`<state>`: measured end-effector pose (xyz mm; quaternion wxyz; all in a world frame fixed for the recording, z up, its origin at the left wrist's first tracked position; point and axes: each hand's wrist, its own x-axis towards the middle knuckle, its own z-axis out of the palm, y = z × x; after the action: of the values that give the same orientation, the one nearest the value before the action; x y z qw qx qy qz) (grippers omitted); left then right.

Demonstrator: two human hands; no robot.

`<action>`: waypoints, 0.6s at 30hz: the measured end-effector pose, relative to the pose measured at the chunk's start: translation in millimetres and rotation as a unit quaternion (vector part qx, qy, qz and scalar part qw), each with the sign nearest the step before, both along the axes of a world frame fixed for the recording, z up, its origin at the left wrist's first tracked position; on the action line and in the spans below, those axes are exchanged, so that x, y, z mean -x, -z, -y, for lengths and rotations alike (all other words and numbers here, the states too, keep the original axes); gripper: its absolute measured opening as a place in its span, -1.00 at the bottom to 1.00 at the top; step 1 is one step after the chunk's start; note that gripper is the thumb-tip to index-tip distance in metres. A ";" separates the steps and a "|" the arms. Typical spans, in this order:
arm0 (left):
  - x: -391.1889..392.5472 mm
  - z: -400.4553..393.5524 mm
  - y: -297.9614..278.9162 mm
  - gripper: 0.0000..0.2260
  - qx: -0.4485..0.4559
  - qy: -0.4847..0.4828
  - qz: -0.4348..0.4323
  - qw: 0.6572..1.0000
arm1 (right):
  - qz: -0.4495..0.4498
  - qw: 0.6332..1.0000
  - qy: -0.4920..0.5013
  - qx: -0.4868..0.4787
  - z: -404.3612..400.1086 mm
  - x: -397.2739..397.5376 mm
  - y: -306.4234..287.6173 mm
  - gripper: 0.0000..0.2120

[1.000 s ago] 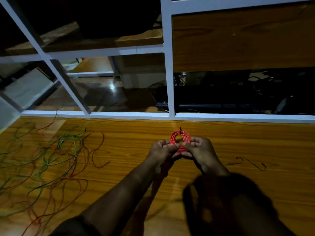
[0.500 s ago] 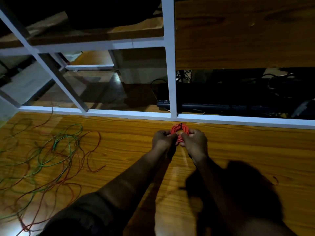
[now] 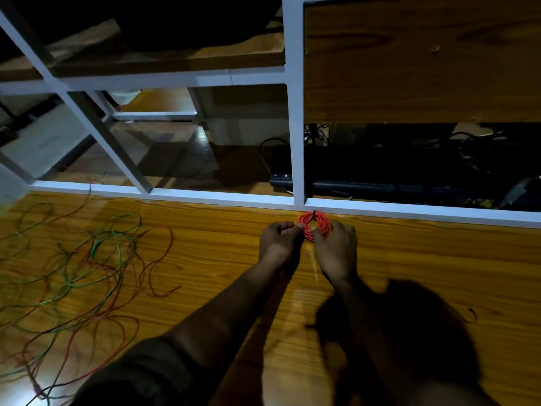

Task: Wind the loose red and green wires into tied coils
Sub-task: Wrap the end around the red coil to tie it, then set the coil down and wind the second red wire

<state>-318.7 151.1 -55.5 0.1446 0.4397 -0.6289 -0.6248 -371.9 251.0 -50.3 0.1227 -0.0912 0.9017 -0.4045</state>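
Head camera looks down my two forearms to the far edge of the wooden table point(image 3: 222, 259), and both my hands are out there on one small red coil point(image 3: 314, 224). My left hand point(image 3: 278, 240) has its fingers curled, thumb and fingertips pinching the coil's left side. My right hand point(image 3: 336, 247) is wrapped round the coil's right and near side, fingers curled over the loops, back of the hand toward me. So both hands are grasping the coil, neither one slack. It's a tight ring of red wire, several loops bunched together, with a short dark tie point(image 3: 314, 213) poking up at its top; whether that tie is fully twisted closed I cannot tell. The coil sits right at the white frame rail point(image 3: 409, 210) along the back of the table, just below the white upright post point(image 3: 294, 112). Whether it's touching the tabletop or held just above it, I cannot tell either. Well off to my left, the loose red and green wires point(image 3: 87, 259) sprawl across the table in a tangled spread of big open loops, one red end trailing toward the middle. Beyond the frame, dark, there's a keyboard point(image 3: 366, 187). A dark sleeve point(image 3: 140, 373) covers my left upper arm.
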 end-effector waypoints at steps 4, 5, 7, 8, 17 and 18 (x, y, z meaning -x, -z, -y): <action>-25.0 -2.7 -12.5 -0.84 0.031 0.008 -0.033 0.999 | -0.011 1.000 -0.023 0.003 -6.0 -19.9 -10.8 -0.53; -32.7 -3.9 -16.6 -0.84 0.034 0.010 -0.045 0.998 | -0.023 0.999 -0.026 0.005 -7.8 -26.8 -13.2 -0.54; -50.9 -7.6 -26.5 -0.85 0.029 0.021 -0.073 0.997 | -0.039 0.998 -0.036 0.019 -12.3 -42.8 -20.9 -0.58; -60.8 -9.0 -30.3 -0.86 0.028 0.029 -0.083 0.996 | -0.033 0.998 -0.050 0.032 -13.1 -50.8 -23.7 -0.61; -185.5 14.4 -39.3 -0.81 0.101 0.031 -0.093 0.990 | 0.020 0.965 -0.237 0.114 15.7 -151.7 -40.9 -0.73; -200.4 19.9 -42.4 -0.79 0.106 0.018 -0.096 0.990 | 0.022 0.960 -0.249 0.123 23.2 -160.9 -42.8 -0.74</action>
<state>-118.3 131.2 -13.1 0.2388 0.3484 -0.6826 -0.5963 -211.0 227.8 -7.5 0.2275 -0.3181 0.7907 -0.4709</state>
